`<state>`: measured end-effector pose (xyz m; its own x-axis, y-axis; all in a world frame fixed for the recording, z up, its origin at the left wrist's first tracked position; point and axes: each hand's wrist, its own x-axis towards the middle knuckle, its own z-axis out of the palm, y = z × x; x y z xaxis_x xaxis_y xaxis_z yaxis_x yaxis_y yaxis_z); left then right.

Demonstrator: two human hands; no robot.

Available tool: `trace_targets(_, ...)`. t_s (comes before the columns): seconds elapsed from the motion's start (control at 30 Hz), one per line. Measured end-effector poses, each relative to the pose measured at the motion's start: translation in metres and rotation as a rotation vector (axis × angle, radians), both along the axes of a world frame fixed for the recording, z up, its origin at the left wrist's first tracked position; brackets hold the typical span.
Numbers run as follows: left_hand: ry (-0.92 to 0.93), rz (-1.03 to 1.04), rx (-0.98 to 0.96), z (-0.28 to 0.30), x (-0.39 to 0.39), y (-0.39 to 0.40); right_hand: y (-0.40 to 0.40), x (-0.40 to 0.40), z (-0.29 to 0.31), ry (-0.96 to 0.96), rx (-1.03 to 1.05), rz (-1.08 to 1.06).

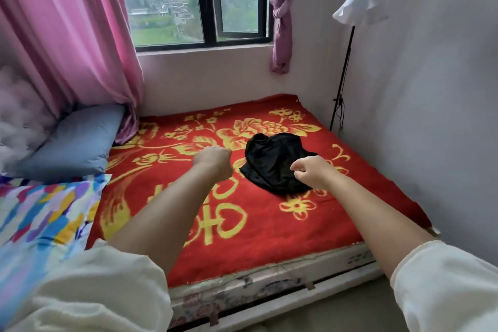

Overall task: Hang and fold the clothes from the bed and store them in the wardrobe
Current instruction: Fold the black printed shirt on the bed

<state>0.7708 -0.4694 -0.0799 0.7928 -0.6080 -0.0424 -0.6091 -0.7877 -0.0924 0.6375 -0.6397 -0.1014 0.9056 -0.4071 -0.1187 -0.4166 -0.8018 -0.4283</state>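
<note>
Head view: black garment (pixel 272 162) bunched mid-bed (pixel 242 250); right hand (pixel 314 172) fingers loosely curled above it, left hand (pixel 214 160) fisted, empty.

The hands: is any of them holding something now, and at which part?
Neither holds anything. The right hand hovers, fingers loosely curled, at the black garment's near right edge; the left hand is a curled, empty fist.
</note>
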Motion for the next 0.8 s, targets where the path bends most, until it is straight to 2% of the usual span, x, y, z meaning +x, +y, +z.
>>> trace_targets(0.23, 0.177, -0.045, 0.057, -0.079, 0.152, -0.111, -0.122, 0.128, -0.084, 0.165, 0.055, -0.110)
trace_targets(0.47, 0.372, -0.048, 0.175, -0.200, 0.244, -0.187, -0.204, 0.202, -0.206, 0.348, 0.106, -0.186)
trace_targets(0.63, 0.526, 0.001, 0.163, -0.317, 0.273, -0.237, -0.242, 0.258, -0.331, 0.436, 0.018, -0.140)
trace_targets(0.77, 0.618, 0.070, 0.086, -0.407, 0.281, -0.262, -0.256, 0.290, -0.423, 0.577, -0.164, -0.090)
trace_targets(0.8, 0.630, 0.070, 0.067, -0.423, 0.280, -0.265, -0.263, 0.293, -0.440, 0.560, -0.198, -0.105)
